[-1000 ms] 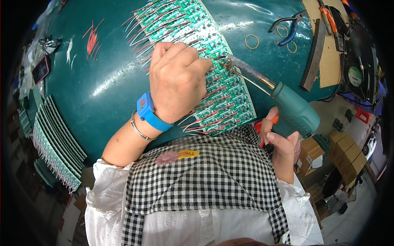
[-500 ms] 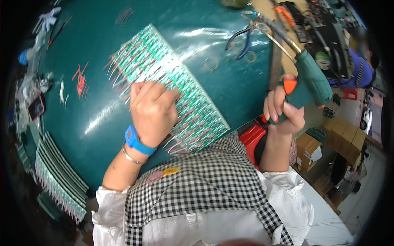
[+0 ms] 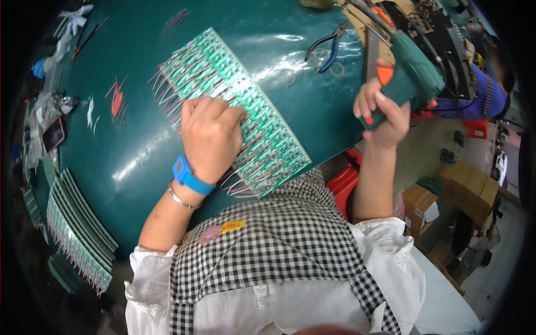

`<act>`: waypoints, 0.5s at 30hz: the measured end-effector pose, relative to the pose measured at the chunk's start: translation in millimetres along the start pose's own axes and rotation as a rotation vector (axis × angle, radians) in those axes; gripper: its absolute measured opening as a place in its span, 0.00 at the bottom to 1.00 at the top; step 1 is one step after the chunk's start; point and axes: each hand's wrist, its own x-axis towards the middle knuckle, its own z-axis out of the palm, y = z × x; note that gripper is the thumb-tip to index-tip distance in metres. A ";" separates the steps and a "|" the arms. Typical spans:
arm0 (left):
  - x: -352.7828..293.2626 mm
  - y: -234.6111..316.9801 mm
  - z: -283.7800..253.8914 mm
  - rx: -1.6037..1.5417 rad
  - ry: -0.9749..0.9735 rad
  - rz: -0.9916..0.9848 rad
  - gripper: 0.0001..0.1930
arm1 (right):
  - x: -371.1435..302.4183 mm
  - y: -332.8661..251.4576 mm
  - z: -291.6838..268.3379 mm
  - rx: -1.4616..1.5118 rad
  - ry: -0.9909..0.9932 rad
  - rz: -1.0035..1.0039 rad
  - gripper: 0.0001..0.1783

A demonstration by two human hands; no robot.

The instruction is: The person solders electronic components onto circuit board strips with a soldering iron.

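Observation:
A green circuit board panel (image 3: 274, 146) lies slantwise on the table, with rows of small parts and many red and white wires sticking out along its left side. My left hand (image 3: 212, 134) rests over its middle with the fingers curled in. Whatever those fingers pinch is hidden under the hand. Off the table's right side, my right hand (image 3: 386, 111) is wrapped round the handle of a green soldering gun (image 3: 416, 62) with an orange trigger. Its metal nose points up and left, away from the board, and the tip lies at the top edge of the picture.
Blue-handled pliers (image 3: 330, 49) and thin rings lie beyond the board. Loose red wires (image 3: 118, 100) and white wires (image 3: 90, 114) are at the left. A stack of wired boards (image 3: 78, 234) stands at lower left. Another person (image 3: 484, 92) sits at far right.
My right hand has raised the soldering gun farther away, so its nose no longer crosses the pliers. My left hand stays on the board, which sits almost the same in view.

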 end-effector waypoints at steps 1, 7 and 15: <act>0.3 -0.7 1.0 -0.016 0.026 0.011 0.06 | -9.7 -3.8 1.0 0.000 -0.031 0.015 0.32; -9.4 1.3 -2.9 -0.083 0.114 -0.020 0.09 | -72.7 -5.2 -4.8 0.037 -0.129 0.247 0.34; -17.2 3.6 4.7 -0.137 0.119 0.019 0.08 | -117.0 -0.3 -11.6 -0.012 -0.241 0.445 0.33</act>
